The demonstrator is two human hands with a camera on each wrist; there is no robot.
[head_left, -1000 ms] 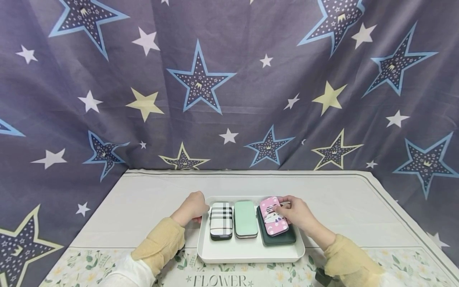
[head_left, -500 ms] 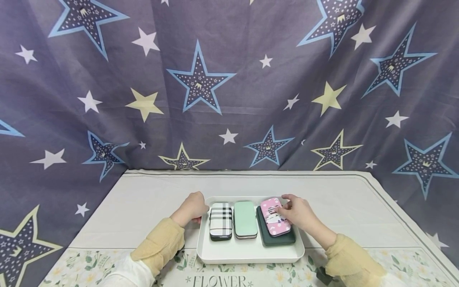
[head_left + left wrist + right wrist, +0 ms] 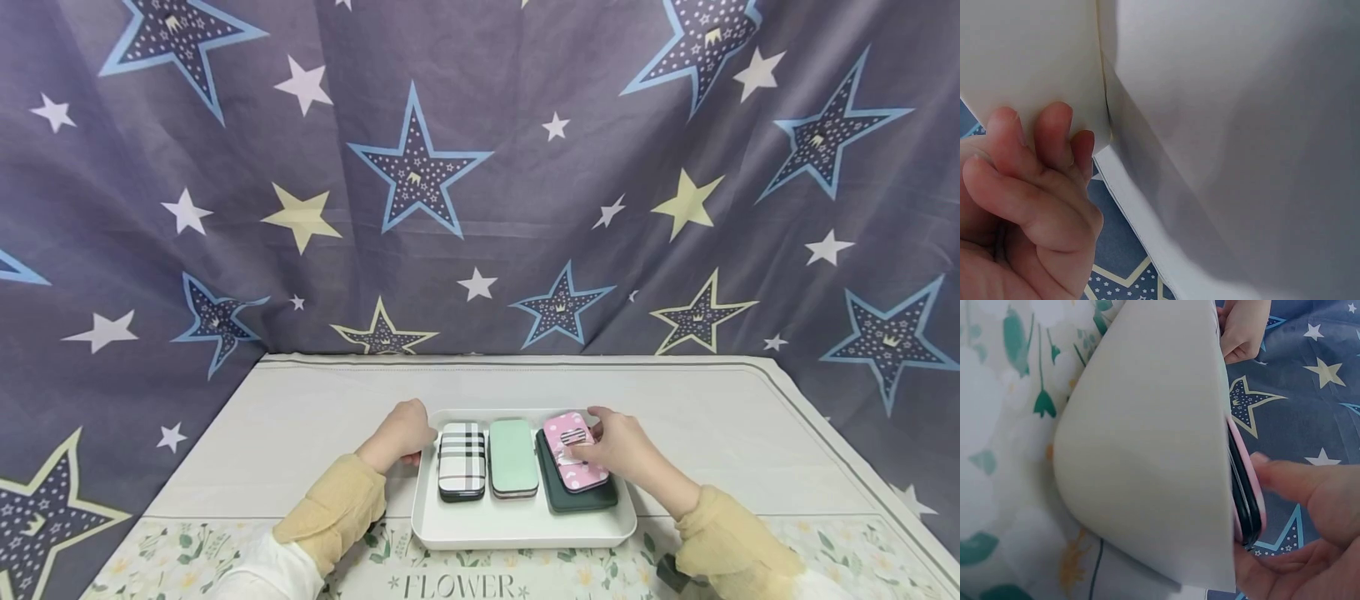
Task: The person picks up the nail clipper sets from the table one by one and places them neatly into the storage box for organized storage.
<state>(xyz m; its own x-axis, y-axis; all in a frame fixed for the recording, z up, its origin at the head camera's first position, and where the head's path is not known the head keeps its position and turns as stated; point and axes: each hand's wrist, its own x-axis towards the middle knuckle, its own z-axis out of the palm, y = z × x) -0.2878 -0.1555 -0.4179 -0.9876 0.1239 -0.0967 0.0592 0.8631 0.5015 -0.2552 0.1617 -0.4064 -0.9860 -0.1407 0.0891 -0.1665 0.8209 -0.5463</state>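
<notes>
In the head view, a white tray [image 3: 525, 533] bears a plaid case [image 3: 462, 462], a mint-green case [image 3: 514, 458] and a dark green case [image 3: 581, 500]. On the dark green one lies a pink polka-dot case [image 3: 581, 475], slightly tilted. My right hand [image 3: 630, 450] grips this pink case, thumb across its top and fingers by its far right side. In the right wrist view, the tray wall hides the cases' lower parts. My left hand [image 3: 405, 432] holds the tray's left rim; in the left wrist view its curled fingertips [image 3: 1054, 125] touch the outer wall.
A pale table cover [image 3: 337, 400] with a floral strip and the word FLOWER lies under the tray. Behind the table hangs a grey-purple curtain [image 3: 480, 250] printed with stars. A small dark object [image 3: 672, 573] sits beside my right sleeve.
The pink case has shifted slightly to the right on the dark green one. My right thumb has slid lower across its top. My left hand stays at the tray.
</notes>
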